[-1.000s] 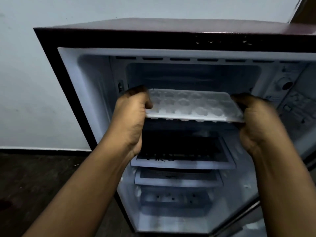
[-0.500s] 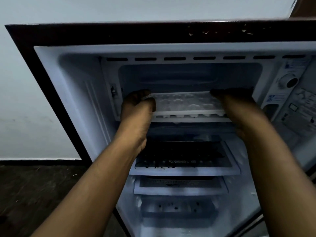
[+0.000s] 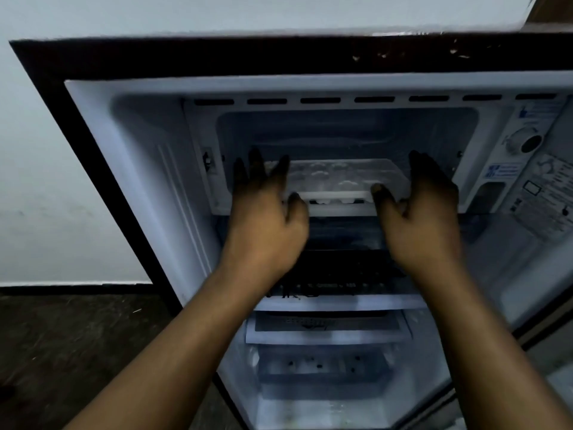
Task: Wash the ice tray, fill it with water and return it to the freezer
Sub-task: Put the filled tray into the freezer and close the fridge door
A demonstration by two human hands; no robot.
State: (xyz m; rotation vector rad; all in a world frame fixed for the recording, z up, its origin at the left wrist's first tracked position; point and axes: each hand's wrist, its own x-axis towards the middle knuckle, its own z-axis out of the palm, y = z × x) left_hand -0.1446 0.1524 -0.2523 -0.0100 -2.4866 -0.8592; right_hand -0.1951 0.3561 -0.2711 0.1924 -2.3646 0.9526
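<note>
On the left hand (image 3: pixel 266 225) the fingers (image 3: pixel 255 162) are straight and spread apart. They point into the freezer compartment (image 3: pixel 341 128), with their tips over the left end of the ice tray (image 3: pixel 341 178). The left thumb stretches sideways, its tip at the tray's front rim near the front left corner. Whether the fingertips actually press on the plastic cannot be told.

On the right hand (image 3: pixel 424 218) the fingers (image 3: pixel 421 169) are straight and held close together, standing along the tray's right end. The right thumb reaches inward, its tip at the tray's front right corner. Neither hand curls around the tray. Both are flat and loose, backs toward the camera, one at each end.

The tray is pale, translucent plastic with rounded cups. It lies flat on the floor of the freezer compartment, long side across, close to the front edge and about midway between the side walls.

The compartment sits at the top of an open fridge (image 3: pixel 217 57) with a dark frame, under a row of dark slots. To its right are a round dial (image 3: pixel 527 142) and printed labels (image 3: pixel 552 193), too blurred to read. Below it, shelves (image 3: pixel 341 302) step down into the dim interior.

Two bare forearms rise from the bottom of the view to the hands. A pale wall (image 3: pixel 62 150) and a dark floor (image 3: pixel 77 352) lie to the left of the fridge.
</note>
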